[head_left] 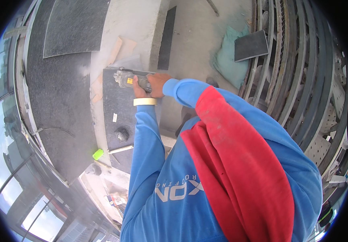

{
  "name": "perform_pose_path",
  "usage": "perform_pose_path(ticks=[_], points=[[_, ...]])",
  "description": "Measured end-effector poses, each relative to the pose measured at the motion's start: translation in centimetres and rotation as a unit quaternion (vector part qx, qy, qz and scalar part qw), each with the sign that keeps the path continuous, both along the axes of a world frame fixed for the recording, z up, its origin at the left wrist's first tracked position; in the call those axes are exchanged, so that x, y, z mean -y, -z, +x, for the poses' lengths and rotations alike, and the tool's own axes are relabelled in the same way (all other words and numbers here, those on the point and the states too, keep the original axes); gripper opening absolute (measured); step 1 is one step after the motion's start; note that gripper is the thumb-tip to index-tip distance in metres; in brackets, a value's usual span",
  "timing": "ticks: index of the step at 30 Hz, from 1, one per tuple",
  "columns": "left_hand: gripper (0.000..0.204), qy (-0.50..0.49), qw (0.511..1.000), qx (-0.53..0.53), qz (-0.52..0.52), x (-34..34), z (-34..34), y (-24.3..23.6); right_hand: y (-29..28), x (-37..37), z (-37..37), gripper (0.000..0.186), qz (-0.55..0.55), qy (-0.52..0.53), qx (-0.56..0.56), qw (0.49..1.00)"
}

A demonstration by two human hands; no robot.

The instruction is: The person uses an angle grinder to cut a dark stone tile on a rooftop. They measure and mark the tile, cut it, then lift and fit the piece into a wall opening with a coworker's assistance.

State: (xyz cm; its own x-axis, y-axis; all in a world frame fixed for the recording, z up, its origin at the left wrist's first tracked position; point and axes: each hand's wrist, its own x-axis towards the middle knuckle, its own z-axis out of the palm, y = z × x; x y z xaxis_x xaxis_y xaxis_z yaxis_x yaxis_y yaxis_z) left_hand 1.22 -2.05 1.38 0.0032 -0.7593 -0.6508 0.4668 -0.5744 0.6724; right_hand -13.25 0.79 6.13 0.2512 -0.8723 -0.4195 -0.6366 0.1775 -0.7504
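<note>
Both my hands grip a grey angle grinder (124, 79) with a yellow label, held at the top edge of a dark stone slab (117, 105). My left hand (140, 89) is closed around its body, with a roll of pale tape (145, 102) round that wrist. My right hand (158, 84) is closed on the rear of the tool, partly hiding it. Pale dust hangs left of the grinder. On the slab lie a small white piece (115, 117), a dark round object (121, 134) and a pale straight tool (121, 149).
More dark slabs (57, 92) lie left, beside glazing (2, 133). A green item (98, 153) sits lower left. A concrete ledge (129, 18) runs ahead, with a dark strip (166, 38) beside it. At right, a dark tile (250, 45) lies over teal sheeting (228, 60) beside stacked metal lengths (290, 88).
</note>
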Motion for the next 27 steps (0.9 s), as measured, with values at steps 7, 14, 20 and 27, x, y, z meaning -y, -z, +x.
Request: perform_pose_path(ticks=[7, 14, 20, 27], points=[[0.048, 0.0, 1.0, 0.0, -0.006, -1.9, -1.6, 0.2, 0.2, -1.6, -1.6, 0.049, 0.003, 0.0, 0.006, 1.0], [0.054, 0.014, 0.999, 0.023, -0.025, -3.4, -3.2, 0.2, 0.3, -3.3, -3.1, 0.048, -0.005, 0.002, 0.007, 1.0], [0.05, 0.015, 1.0, 0.005, -0.02, -4.6, -4.1, 0.4, 0.4, -4.7, -4.2, 0.047, -0.01, 0.012, 0.014, 1.0], [0.051, 0.02, 0.999, 0.016, -0.026, -5.6, -5.1, 0.6, 0.7, -5.5, -5.2, 0.048, -0.001, 0.005, 0.011, 1.0]])
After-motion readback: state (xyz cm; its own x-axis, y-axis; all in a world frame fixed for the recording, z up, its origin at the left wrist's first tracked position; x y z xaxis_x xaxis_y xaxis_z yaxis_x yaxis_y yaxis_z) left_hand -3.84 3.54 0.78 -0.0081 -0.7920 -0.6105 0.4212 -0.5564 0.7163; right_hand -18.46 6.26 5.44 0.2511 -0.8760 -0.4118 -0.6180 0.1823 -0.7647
